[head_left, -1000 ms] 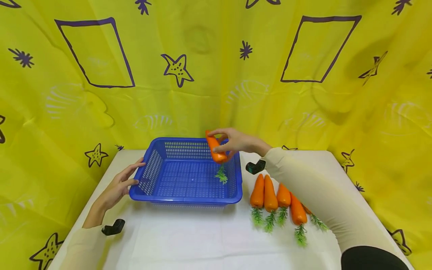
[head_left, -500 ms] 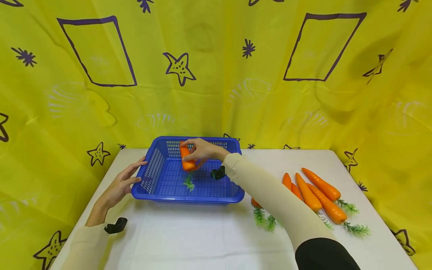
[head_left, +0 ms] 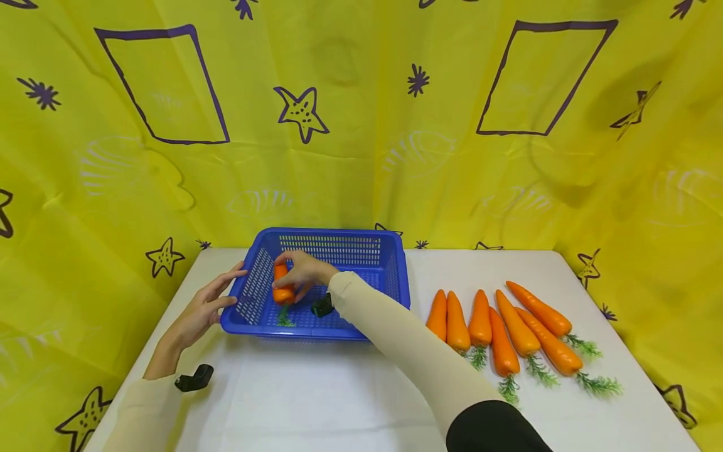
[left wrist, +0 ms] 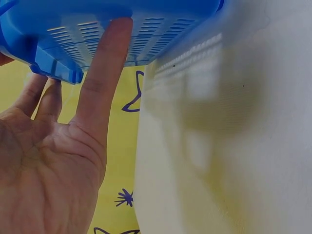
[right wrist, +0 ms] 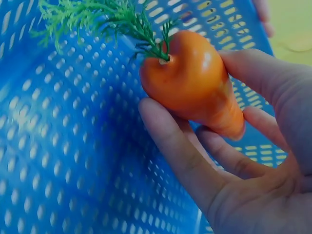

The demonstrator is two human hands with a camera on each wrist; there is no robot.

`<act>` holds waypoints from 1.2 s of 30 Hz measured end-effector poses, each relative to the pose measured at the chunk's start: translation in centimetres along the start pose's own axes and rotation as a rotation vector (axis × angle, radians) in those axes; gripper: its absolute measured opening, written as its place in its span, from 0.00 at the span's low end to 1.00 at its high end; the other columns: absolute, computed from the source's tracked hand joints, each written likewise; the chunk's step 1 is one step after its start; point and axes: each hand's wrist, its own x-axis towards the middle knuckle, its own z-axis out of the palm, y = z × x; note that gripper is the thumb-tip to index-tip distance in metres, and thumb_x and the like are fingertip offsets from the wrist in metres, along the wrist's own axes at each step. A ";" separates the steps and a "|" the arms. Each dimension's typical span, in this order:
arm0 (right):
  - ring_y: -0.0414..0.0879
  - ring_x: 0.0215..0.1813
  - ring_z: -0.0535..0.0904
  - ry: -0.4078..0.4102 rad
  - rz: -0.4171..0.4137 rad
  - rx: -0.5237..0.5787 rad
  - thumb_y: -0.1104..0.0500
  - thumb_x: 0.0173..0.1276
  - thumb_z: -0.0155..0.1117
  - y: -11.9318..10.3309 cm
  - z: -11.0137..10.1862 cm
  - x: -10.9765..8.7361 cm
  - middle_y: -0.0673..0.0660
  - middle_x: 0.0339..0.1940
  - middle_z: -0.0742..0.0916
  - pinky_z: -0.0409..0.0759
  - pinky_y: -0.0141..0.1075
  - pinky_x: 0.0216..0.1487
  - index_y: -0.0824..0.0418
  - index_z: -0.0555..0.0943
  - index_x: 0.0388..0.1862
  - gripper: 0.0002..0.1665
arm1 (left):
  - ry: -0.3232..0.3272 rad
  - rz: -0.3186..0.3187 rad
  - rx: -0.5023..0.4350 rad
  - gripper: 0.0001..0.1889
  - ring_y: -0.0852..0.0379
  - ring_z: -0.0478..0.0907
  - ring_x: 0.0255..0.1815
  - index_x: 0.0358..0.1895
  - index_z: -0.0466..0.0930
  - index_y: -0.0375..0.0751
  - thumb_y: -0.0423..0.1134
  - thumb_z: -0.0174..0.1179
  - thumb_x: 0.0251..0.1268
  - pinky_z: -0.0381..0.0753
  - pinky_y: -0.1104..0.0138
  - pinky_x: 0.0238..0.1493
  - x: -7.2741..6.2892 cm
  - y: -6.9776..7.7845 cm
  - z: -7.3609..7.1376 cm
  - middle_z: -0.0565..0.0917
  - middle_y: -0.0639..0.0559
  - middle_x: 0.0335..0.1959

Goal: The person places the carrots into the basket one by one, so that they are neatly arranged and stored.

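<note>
My right hand (head_left: 305, 270) grips an orange carrot (head_left: 282, 285) inside the blue plastic basket (head_left: 327, 334), near its left wall. In the right wrist view, thumb and fingers surround the carrot (right wrist: 187, 75), whose feathery green top (right wrist: 112, 17) points away from the palm over the perforated basket floor. My left hand (head_left: 198, 314) touches the basket's left side with spread, mostly straight fingers. In the left wrist view, one long finger (left wrist: 105, 73) lies against the slotted outer wall while others reach the rim behind it.
Several orange carrots (head_left: 511, 329) with green tops lie side by side on the white tabletop (head_left: 316, 395), right of the basket. My right sleeve (head_left: 407, 339) crosses the basket's front right corner and hides part of the nearest carrots. A yellow patterned curtain (head_left: 350, 176) hangs close behind.
My right hand has carried the carrot leftward from the basket's back right rim and lowered it inside, near the left wall. The left hand has stayed at the basket's left side.
</note>
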 end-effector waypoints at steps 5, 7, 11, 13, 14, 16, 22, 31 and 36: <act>0.57 0.34 0.86 0.041 0.017 0.046 0.64 0.64 0.76 0.4 1.0 0.7 0.60 0.45 0.79 0.89 0.49 0.31 0.61 0.73 0.70 0.37 | -0.004 0.000 0.011 0.28 0.69 0.69 0.67 0.81 0.57 0.41 0.32 0.47 0.81 0.88 0.54 0.48 0.2 0.1 0.2 0.38 0.49 0.86; 0.57 0.33 0.86 0.049 0.022 0.072 0.65 0.63 0.76 0.5 1.2 0.9 0.61 0.44 0.79 0.89 0.49 0.31 0.62 0.72 0.70 0.37 | -0.005 0.001 0.011 0.29 0.69 0.70 0.67 0.81 0.57 0.42 0.32 0.48 0.81 0.88 0.54 0.48 0.2 0.1 0.2 0.39 0.50 0.86; 0.56 0.34 0.86 0.045 0.030 0.122 0.67 0.62 0.77 0.5 1.6 1.3 0.61 0.46 0.79 0.89 0.49 0.32 0.63 0.71 0.71 0.40 | -0.003 0.010 0.010 0.28 0.68 0.72 0.67 0.80 0.58 0.41 0.31 0.47 0.81 0.88 0.54 0.47 0.3 0.2 0.1 0.39 0.50 0.86; 0.57 0.35 0.85 0.041 0.037 0.139 0.69 0.62 0.76 0.5 1.8 1.5 0.63 0.47 0.79 0.89 0.48 0.32 0.64 0.70 0.72 0.40 | -0.002 0.014 0.011 0.28 0.68 0.72 0.67 0.80 0.58 0.40 0.31 0.47 0.81 0.88 0.55 0.47 0.3 0.3 0.1 0.39 0.50 0.86; 0.57 0.35 0.85 0.038 0.042 0.143 0.70 0.62 0.76 0.4 1.8 1.5 0.63 0.47 0.79 0.89 0.48 0.33 0.64 0.70 0.72 0.41 | -0.002 0.014 0.011 0.28 0.68 0.72 0.67 0.80 0.57 0.40 0.31 0.47 0.81 0.88 0.55 0.47 0.3 0.3 0.1 0.39 0.49 0.86; 0.57 0.35 0.85 0.035 0.054 0.141 0.72 0.61 0.75 0.4 1.9 1.5 0.64 0.46 0.80 0.89 0.48 0.34 0.64 0.70 0.72 0.41 | -0.002 0.013 0.012 0.28 0.68 0.72 0.67 0.80 0.57 0.39 0.31 0.47 0.81 0.88 0.55 0.47 0.3 0.4 0.1 0.39 0.49 0.86; 0.55 0.34 0.85 0.038 0.070 0.111 0.71 0.61 0.75 0.5 2.2 1.6 0.63 0.43 0.80 0.89 0.48 0.36 0.65 0.71 0.71 0.39 | 0.004 0.003 0.016 0.28 0.69 0.71 0.67 0.80 0.58 0.41 0.32 0.48 0.81 0.88 0.55 0.47 0.1 0.3 0.2 0.39 0.49 0.86; 0.56 0.35 0.85 0.035 0.069 0.102 0.71 0.63 0.75 0.6 2.4 1.8 0.63 0.46 0.80 0.89 0.48 0.37 0.65 0.71 0.71 0.39 | 0.012 -0.012 0.021 0.28 0.69 0.68 0.67 0.81 0.58 0.43 0.33 0.48 0.81 0.88 0.56 0.48 0.0 0.2 0.2 0.39 0.50 0.86; 0.56 0.36 0.85 0.013 0.062 0.060 0.67 0.64 0.75 0.6 2.3 1.6 0.62 0.49 0.79 0.89 0.48 0.37 0.63 0.70 0.74 0.40 | 0.011 -0.004 0.011 0.28 0.69 0.71 0.66 0.80 0.58 0.41 0.32 0.47 0.81 0.88 0.55 0.48 -0.1 0.2 0.2 0.39 0.49 0.86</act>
